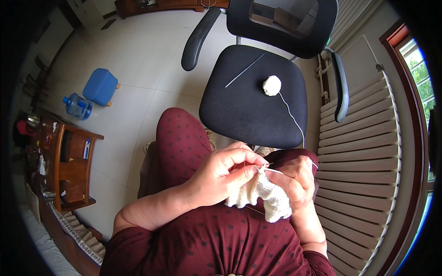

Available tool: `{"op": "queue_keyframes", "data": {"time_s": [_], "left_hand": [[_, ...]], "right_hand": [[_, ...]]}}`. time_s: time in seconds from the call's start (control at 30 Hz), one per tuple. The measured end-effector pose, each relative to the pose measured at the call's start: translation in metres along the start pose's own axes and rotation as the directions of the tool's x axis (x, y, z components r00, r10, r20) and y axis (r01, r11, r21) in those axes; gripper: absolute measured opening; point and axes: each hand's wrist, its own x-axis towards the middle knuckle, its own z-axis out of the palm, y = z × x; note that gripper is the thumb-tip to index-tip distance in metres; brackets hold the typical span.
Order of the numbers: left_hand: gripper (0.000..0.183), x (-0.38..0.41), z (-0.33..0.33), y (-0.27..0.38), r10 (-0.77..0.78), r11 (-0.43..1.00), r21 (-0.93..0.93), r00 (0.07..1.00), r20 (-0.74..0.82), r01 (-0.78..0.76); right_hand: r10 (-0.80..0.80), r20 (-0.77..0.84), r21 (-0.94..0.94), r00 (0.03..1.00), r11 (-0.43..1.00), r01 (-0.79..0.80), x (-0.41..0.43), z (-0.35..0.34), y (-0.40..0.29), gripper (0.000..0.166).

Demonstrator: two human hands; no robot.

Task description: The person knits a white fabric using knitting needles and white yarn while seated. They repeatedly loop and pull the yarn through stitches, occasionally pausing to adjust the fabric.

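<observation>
A ruffled piece of white knitting (272, 198) hangs below my two hands, above my lap. My left hand (229, 169) pinches it at the top edge, where thin needle tips (268, 164) cross close to my fingertips. On the other side, my right hand (293, 181) grips the knitting and the needle end, with white yarn (292, 117) passing by its fingers. That strand runs up over the chair's front edge to a small white yarn ball (272, 85) on the black seat. A loose knitting needle (245, 70) lies to the left of the ball.
The black office chair (241, 120) faces me, its armrests on either side. A ribbed radiator (359, 151) stands along the right wall by a window. To the left are a blue stool (101, 86), a large water bottle (78, 107) and a wooden cabinet (74, 169).
</observation>
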Motion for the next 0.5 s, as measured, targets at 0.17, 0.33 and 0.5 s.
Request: {"op": "queue_keyframes", "data": {"time_s": [0.17,0.33,0.5], "left_hand": [[0.014,-0.002,-0.001,0.002,-0.117,0.988,-0.099,0.993,-0.001,0.116],[0.015,-0.002,-0.003,0.003,-0.188,0.965,-0.195,0.982,-0.032,0.178],[0.015,-0.001,-0.003,0.001,-0.178,0.967,-0.195,0.982,-0.067,0.162]], "right_hand": [[0.058,-0.134,-0.214,0.989,0.973,-0.086,-0.002,0.004,-0.003,0.033],[0.037,-0.032,-0.093,0.999,0.995,-0.040,-0.007,-0.003,-0.006,0.035],[0.055,0.009,-0.113,0.998,0.992,-0.054,-0.004,-0.004,-0.010,0.038]]}}
